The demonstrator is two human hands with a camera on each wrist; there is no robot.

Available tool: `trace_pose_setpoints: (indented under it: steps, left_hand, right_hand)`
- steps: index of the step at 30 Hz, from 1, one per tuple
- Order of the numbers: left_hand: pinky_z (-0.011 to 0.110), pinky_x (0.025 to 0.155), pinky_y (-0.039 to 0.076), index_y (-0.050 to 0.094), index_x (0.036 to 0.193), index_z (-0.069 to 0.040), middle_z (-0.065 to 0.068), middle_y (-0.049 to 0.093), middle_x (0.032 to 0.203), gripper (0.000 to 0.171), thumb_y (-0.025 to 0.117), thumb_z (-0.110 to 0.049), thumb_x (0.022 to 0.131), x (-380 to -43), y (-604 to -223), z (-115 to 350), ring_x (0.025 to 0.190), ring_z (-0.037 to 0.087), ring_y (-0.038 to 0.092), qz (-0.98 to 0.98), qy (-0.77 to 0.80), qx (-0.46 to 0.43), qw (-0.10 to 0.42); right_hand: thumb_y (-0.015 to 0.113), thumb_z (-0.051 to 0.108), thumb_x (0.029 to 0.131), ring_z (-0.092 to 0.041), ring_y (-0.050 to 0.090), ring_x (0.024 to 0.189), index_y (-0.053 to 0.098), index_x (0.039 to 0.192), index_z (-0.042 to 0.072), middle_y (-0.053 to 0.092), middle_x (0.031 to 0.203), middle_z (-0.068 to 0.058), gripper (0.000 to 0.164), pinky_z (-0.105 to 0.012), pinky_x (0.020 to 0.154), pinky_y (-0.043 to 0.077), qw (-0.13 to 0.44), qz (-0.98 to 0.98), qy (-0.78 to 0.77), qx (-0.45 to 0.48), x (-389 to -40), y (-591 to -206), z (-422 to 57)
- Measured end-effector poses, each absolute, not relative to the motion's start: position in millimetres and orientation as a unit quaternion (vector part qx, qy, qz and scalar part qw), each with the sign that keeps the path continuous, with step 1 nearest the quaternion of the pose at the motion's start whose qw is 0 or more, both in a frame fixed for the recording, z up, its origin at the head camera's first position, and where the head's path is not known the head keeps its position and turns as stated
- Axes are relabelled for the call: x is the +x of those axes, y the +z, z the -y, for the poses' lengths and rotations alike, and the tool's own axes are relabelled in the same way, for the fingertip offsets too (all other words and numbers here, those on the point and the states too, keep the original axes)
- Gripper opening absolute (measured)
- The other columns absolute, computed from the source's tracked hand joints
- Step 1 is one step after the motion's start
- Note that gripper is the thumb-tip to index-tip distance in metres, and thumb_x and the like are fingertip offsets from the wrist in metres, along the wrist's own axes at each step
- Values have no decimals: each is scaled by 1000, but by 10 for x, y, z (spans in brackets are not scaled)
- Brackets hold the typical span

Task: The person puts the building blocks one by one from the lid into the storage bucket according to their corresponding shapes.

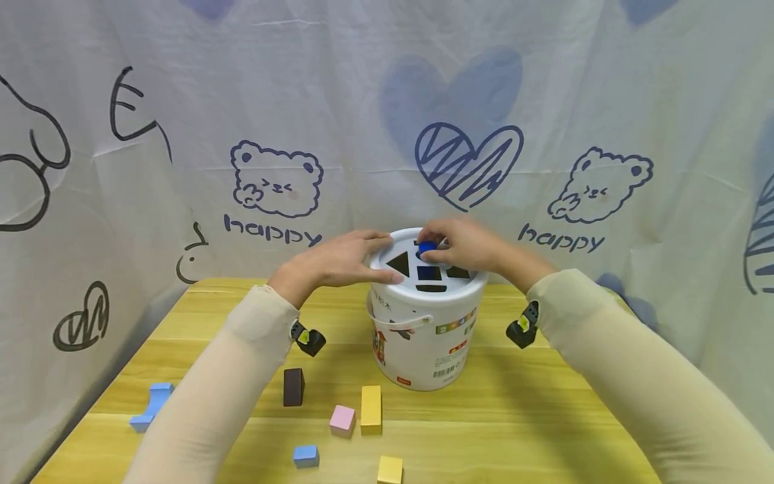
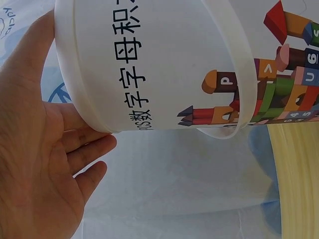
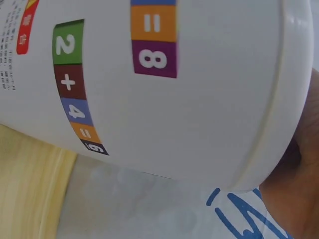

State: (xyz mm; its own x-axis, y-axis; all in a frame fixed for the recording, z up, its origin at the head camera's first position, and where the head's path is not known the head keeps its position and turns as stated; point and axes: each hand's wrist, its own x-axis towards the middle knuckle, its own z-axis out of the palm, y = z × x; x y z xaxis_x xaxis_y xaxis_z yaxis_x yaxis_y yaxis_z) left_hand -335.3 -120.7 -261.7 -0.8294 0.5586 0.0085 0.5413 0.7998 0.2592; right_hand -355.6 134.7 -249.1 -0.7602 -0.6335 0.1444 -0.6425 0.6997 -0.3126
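Here, the right hand (image 1: 468,245) pinches a small dark-blue block (image 1: 426,247) between thumb and fingers, at a partly hidden opening near the middle of the white plastic lid (image 1: 406,286). The left hand (image 1: 341,259), fingers loosely extended and thumb spread apart, touches the lid's left edge without gripping anything. The lid sits on a white printed plastic bucket (image 1: 423,363), upright on the yellow wood-grain table (image 1: 532,417). Nearer and leftward lie a dark brown block (image 1: 293,387), a pink cube (image 1: 342,421) and a yellow oblong block (image 1: 371,409).
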Motion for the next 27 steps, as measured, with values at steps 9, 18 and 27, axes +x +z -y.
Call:
trace_pose_setpoints:
  steps: [9, 18, 27]
  left_hand:
    - [53, 114, 25, 33, 154, -17, 5, 27, 159, 101, 50, -82, 78, -3355, -2607, 1203, 143, 29, 27, -945, 132, 296, 38]
    - [54, 114, 24, 34, 153, -15, 6, 27, 159, 101, 53, -81, 78, -3348, -2602, 1201, 143, 29, 26, -944, 139, 297, 42]
    - [54, 114, 24, 33, 154, -15, 6, 27, 159, 103, 52, -82, 78, -3355, -2612, 1208, 143, 29, 26, -944, 138, 298, 38]
  right_hand:
    - [64, 25, 96, -25, 60, 105, 66, 121, 7, 68, 112, -6, 31, -45, 95, 48, 21, 919, 186, 348, -3493, -2413, -1484]
    - [66, 25, 94, -23, 62, 102, 68, 117, 8, 68, 108, -4, 28, -46, 93, 50, 45, 923, 194, 331, -3423, -2391, -1798]
    - [66, 20, 95, -29, 61, 106, 65, 120, 1, 66, 114, -12, 31, -51, 96, 48, 61, 923, 209, 316, -3345, -2456, -2222]
